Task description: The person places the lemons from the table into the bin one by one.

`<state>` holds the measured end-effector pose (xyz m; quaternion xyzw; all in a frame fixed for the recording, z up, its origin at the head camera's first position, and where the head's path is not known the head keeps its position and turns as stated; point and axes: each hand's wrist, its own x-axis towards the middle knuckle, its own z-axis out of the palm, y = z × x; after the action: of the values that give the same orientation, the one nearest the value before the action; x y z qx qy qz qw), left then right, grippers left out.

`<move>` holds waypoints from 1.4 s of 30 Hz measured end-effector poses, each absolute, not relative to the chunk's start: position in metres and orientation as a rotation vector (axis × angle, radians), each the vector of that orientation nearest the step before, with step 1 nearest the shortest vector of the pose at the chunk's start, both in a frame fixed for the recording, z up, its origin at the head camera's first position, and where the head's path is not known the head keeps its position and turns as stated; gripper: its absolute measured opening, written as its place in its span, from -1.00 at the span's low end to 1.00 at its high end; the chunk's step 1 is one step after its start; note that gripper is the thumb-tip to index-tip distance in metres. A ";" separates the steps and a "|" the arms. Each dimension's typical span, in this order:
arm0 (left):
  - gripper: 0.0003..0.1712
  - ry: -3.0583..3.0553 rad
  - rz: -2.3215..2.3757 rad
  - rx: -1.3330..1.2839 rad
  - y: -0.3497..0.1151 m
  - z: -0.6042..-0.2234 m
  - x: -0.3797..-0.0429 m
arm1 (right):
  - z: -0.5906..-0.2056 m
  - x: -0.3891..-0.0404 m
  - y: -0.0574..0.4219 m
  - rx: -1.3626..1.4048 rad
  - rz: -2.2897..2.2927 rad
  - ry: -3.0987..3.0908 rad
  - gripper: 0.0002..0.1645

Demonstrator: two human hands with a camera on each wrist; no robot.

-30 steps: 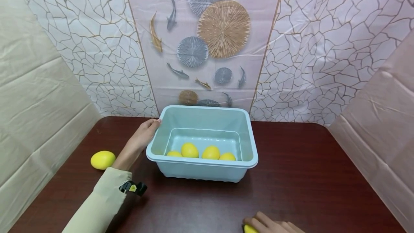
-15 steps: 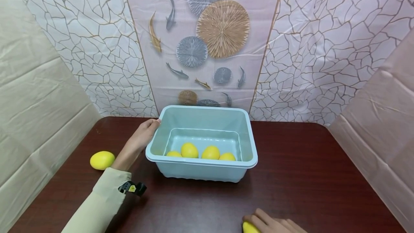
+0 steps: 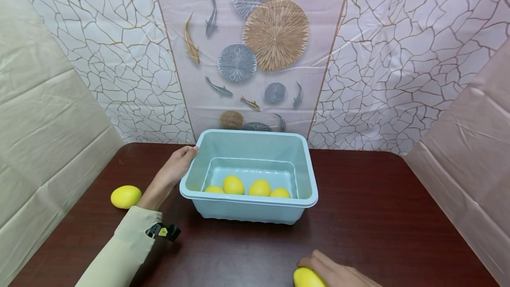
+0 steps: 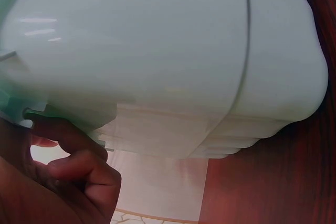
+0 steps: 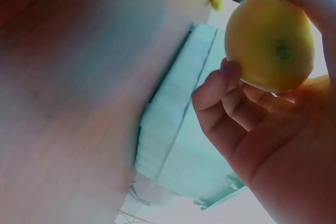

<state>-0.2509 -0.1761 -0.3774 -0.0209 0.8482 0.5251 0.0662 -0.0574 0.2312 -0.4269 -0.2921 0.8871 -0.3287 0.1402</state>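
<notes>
In the head view, a light blue plastic basin (image 3: pixel 247 209) stands on the table with several yellow lemons (image 3: pixel 233 185) along its near inner side. My left hand (image 3: pixel 177 166) grips the basin's left rim; the left wrist view shows its fingers (image 4: pixel 79 166) curled at the rim. At the bottom edge of the head view, my right hand (image 3: pixel 336 273) holds another lemon (image 3: pixel 308 277). Thumb and fingers close round this lemon (image 5: pixel 270 43) in the right wrist view, its green stem end facing the camera. The right forearm is out of the head view.
One more lemon (image 3: pixel 125 197) lies on the dark red-brown table (image 3: pixel 378 216), left of my left forearm. Patterned cloth (image 3: pixel 255 101) hangs behind the table's back edge. Plain cloth walls (image 3: pixel 470 145) stand on both sides.
My right hand has moved slightly upward in the head view with its lemon, so more of that lemon shows. The left hand and basin have stayed in place.
</notes>
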 end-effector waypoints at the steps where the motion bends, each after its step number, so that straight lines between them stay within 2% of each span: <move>1: -0.38 2.560 1.585 -0.063 -0.176 -0.378 -0.251 | -0.425 -0.058 0.232 -0.848 -0.969 2.557 -0.50; 6: -0.39 2.579 1.591 -0.052 -0.175 -0.378 -0.252 | -0.413 -0.065 0.237 -0.894 -0.996 2.575 -0.29; 11: -0.41 2.582 1.594 -0.047 -0.176 -0.378 -0.252 | -0.400 -0.068 0.235 -1.075 -0.988 2.737 -0.21; 17: -0.41 2.577 1.598 -0.045 -0.177 -0.378 -0.253 | -0.384 -0.073 0.231 -1.221 -0.942 2.891 -0.18; 24: -0.38 2.570 1.587 -0.059 -0.177 -0.378 -0.253 | -0.363 -0.073 0.224 -1.086 -0.968 2.998 -0.18; 28: -0.39 2.578 1.585 -0.055 -0.178 -0.378 -0.253 | -0.355 -0.076 0.220 -1.117 -0.954 3.047 -0.19; 36: -0.40 2.571 1.615 -0.053 -0.178 -0.379 -0.252 | -0.344 -0.092 0.211 -1.281 -1.037 3.039 -0.21; 42: -0.41 2.577 1.620 -0.053 -0.178 -0.379 -0.252 | -0.338 -0.106 0.209 -1.278 -1.058 3.082 -0.15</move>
<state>-0.2524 -0.1780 -0.3792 -0.0172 0.8455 0.5314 0.0485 -0.1062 0.2090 -0.3383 -0.3592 0.8665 -0.2973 -0.1781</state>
